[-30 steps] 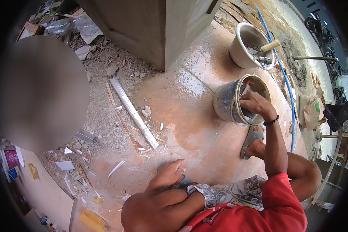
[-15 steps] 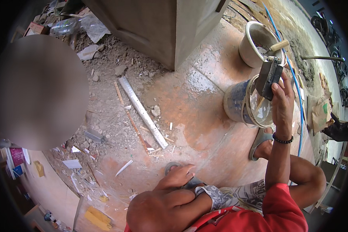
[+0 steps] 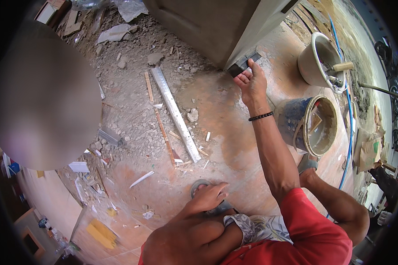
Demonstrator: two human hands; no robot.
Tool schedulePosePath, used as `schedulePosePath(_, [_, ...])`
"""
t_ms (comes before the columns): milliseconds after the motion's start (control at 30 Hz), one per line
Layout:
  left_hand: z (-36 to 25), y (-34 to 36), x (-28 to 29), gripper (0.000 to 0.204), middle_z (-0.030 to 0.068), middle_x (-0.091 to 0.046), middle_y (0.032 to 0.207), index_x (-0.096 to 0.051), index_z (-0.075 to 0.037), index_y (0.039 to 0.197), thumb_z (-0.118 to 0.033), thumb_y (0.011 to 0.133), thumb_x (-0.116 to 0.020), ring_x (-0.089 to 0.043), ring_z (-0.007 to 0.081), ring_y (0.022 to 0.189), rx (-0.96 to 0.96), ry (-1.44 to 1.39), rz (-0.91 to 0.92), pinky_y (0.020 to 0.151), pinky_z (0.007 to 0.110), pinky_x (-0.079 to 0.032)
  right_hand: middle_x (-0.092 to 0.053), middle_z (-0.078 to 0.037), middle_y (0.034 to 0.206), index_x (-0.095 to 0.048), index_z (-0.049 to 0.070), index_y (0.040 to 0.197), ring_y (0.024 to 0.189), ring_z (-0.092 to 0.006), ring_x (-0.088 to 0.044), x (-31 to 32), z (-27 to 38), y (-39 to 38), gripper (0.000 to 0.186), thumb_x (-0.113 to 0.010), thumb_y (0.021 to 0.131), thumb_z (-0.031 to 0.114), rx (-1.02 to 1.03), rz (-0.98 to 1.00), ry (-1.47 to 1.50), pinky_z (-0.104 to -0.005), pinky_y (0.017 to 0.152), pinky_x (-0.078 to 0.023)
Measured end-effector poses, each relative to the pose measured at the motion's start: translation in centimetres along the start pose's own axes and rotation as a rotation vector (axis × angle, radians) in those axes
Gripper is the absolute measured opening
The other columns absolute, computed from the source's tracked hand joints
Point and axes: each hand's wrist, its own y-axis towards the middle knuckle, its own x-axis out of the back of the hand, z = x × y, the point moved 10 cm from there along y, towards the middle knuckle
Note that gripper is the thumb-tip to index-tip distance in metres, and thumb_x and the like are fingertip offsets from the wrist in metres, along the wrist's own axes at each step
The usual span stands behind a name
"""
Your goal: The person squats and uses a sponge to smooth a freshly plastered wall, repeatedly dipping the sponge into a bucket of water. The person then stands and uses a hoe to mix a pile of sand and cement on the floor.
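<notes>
My right hand (image 3: 254, 86) is closed around a small black hand float (image 3: 244, 62), a dark rectangular block. It is held at the foot of the grey cement-faced pillar (image 3: 239, 33), near its corner; whether it touches the surface I cannot tell. My left hand (image 3: 208, 197) hangs empty in front of my bent knee, its fingers loosely stretched out above my sandalled foot. To the right of my right forearm stands a blue and grey bucket (image 3: 292, 119) with cloudy water and a piece of wood inside.
Behind that bucket, a pale tub (image 3: 309, 66) holds a wooden-handled tool (image 3: 342, 66). A blue hose (image 3: 350, 128) runs along the right. A white metal bar (image 3: 174, 112) and thin wood strips (image 3: 163, 132) lie amid rubble on the left. A yellow sponge-like slab (image 3: 101, 233) is lower left.
My right hand has carried the float from above the water bucket leftward to the pillar's base. My left hand stays by the knee. The view has shifted slightly.
</notes>
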Motion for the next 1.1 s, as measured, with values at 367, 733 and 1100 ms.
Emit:
schedulePosePath(367, [0.3, 0.3, 0.2, 0.04, 0.0174, -0.07, 0.111, -0.056, -0.014, 0.132, -0.03, 0.095, -0.057, -0.063, 0.0393, 0.108, 0.069, 0.009, -0.06, 0.096, 0.05, -0.044, -0.06, -0.007, 0.096, -0.054, 0.007, 0.121, 0.083, -0.0174, -0.055, -10.4, 15.8, -9.4, 0.041, -0.071, 0.092, 0.031, 0.527, 0.253, 0.102, -0.0306, 0.073, -0.046])
schedulePosePath(733, [0.4, 0.3, 0.6, 0.039, 0.0214, -0.069, 0.106, -0.058, -0.009, 0.129, -0.028, 0.094, -0.058, -0.065, 0.0405, 0.102, 0.035, 0.015, -0.123, 0.09, 0.048, -0.048, -0.054, 0.0, 0.078, -0.047, 0.005, 0.125, 0.06, -0.0094, -0.054, 0.8, 2.4, -1.5, 0.044, -0.069, 0.092, 0.023, 0.044, -0.082, 0.085, -0.0241, 0.052, -0.048])
schedulePosePath(1100, [1.0, -0.3, 0.5, 0.038, 0.019, -0.07, 0.098, -0.059, -0.01, 0.128, -0.028, 0.094, -0.06, -0.067, 0.0394, 0.094, 0.07, 0.016, -0.152, 0.084, 0.046, -0.051, -0.061, -0.008, 0.104, -0.049, 0.005, 0.123, 0.081, -0.0173, -0.058, -8.8, 11.4, -7.3, 0.044, -0.071, 0.091, 0.027, 0.336, 0.234, 0.161, -0.0353, 0.076, -0.048])
